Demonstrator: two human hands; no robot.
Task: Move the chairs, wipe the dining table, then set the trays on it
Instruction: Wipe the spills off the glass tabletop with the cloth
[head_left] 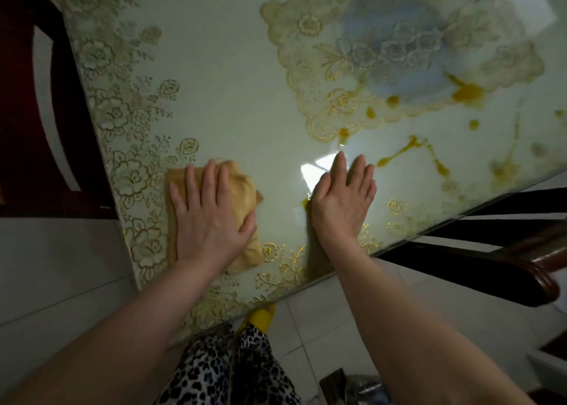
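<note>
Left hand (206,217) flat on cloth (242,189); right hand (343,199) flat on table (233,91).

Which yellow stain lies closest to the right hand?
The small stain touching the right hand's thumb side, near the table edge; the others lie beyond the fingertips.

Two hands are counted, the left hand (208,217) at seven o'clock and the right hand (343,202) at five o'clock, with one cloth (242,196), one table (245,82), two chairs, one (30,113) at nine o'clock and one (506,269) at four o'clock, and one yellow slipper (260,315) at six o'clock.
</note>
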